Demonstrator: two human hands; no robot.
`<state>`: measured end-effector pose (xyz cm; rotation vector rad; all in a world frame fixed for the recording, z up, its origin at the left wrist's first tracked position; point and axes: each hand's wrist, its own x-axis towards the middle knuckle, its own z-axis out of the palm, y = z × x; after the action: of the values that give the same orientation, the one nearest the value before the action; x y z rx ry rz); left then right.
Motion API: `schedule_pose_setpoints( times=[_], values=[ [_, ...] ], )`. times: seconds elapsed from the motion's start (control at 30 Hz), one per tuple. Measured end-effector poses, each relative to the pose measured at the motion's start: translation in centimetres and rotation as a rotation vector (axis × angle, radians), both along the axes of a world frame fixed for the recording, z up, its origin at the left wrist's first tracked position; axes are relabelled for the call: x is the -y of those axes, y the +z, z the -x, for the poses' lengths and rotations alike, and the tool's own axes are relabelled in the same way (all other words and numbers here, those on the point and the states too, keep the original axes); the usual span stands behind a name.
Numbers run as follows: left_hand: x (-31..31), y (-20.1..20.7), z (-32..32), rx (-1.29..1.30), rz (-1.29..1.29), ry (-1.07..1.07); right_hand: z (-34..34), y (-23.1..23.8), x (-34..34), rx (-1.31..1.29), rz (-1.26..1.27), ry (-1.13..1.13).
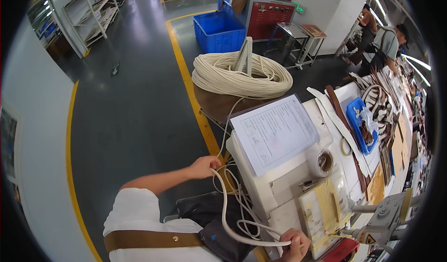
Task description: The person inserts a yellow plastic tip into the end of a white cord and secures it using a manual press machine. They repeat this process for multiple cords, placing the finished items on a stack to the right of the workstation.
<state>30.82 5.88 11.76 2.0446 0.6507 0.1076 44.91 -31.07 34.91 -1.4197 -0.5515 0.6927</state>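
Beside the white workbench (298,187), on its floor side, the person's left hand (203,167) is closed in a fist around a thick cream cord (225,206), gripping it at its upper end just off the bench's near corner. From that fist the cord curves down and then sweeps toward the bench's lower edge, where the right hand (294,245) is curled shut around its other stretch, fingers wrapped over it. Thinner loops of the same cord hang slack between the two hands, close against the bench's side. Beyond the bench's far corner a large coil of cream cord (242,75) lies on a brown round stand, with a strand running down from it toward the left hand. On the bench top nearest that coil rests a clear clipboard with a printed sheet (274,132); just past it, further along the bench, stands a roll of tape (323,162). A blue tray (361,124) holding small parts sits farther along the bench, among long strips of white and brown material. Behind the coil, away from the bench, a blue crate (219,31) stands on the grey floor inside a yellow line. At the bench's distant end another person (384,47) bends over the work surface.
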Motion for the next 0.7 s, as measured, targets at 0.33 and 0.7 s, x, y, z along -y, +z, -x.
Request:
schedule_pose_setpoints(
  times=[0.33,0.7],
  values=[
    [-14.4,-17.8,-13.3,-0.273,-0.701,-0.141,1.5,2.4,-2.6,-0.131,0.324,0.127],
    [-17.1,-26.7,-18.4,-0.314,-0.476,-0.2,1.9,2.6,-3.8,0.024,0.339,0.059]
  ],
)
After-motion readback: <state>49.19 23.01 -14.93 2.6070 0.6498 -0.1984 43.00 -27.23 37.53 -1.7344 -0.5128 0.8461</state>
